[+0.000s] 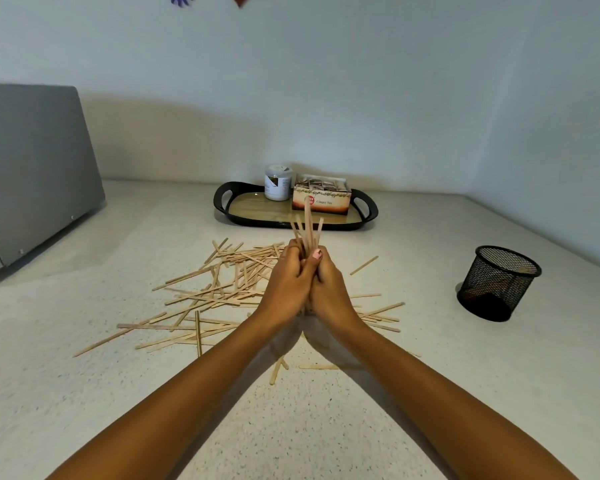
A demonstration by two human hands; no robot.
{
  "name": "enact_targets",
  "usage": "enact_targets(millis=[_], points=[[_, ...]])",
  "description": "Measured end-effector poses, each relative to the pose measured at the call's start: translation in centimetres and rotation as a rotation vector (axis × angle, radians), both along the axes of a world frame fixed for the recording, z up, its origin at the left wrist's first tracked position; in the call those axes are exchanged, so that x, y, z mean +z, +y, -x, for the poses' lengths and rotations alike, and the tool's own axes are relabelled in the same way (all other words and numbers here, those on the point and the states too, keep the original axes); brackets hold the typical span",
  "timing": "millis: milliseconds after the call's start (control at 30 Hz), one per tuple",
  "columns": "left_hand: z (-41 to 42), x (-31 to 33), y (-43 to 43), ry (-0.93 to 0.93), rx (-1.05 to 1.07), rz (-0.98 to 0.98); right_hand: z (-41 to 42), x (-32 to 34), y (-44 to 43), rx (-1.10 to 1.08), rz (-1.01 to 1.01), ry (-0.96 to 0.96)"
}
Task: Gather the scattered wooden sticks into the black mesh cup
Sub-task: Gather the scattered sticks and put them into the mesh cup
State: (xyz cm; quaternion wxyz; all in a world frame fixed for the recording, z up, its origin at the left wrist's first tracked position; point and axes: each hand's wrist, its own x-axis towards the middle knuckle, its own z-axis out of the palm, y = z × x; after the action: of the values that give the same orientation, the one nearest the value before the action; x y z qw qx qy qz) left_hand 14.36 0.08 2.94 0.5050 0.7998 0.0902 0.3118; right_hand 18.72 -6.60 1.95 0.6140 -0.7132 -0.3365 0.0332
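A bundle of wooden sticks (pixel 307 226) stands upright, pressed between my two hands above the counter. My left hand (pixel 286 282) and my right hand (pixel 328 285) are clasped together around its lower part, and the stick tips fan out above my fingers. Many more wooden sticks (pixel 208 299) lie scattered flat on the speckled counter, mostly left of and under my hands, with a few on the right (pixel 364 265). The black mesh cup (pixel 497 282) stands upright at the far right, apart from my hands; something brownish shows through its mesh.
A black-rimmed tray (pixel 368 211) at the back holds a white jar (pixel 278 183) and a ginger tea box (pixel 321 197). A grey appliance (pixel 32 174) fills the left side. Walls close off the back and right of the counter.
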Motion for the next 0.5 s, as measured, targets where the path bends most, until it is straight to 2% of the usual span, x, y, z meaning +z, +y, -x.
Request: enact_targets(millis=[67,367,500], points=[[0.1,-0.3,0.0,-0.013,-0.013,0.005,0.4,-0.3,0.0,0.009,-0.053,0.065],[0.9,0.0,-0.5,-0.081,-0.08,0.064,0.2,1.4,-0.7,-0.021,-0.094,-0.055],[1.3,-0.6,-0.5,0.01,-0.072,0.039,-0.3,2.3,-1.1,0.009,-0.201,0.044]])
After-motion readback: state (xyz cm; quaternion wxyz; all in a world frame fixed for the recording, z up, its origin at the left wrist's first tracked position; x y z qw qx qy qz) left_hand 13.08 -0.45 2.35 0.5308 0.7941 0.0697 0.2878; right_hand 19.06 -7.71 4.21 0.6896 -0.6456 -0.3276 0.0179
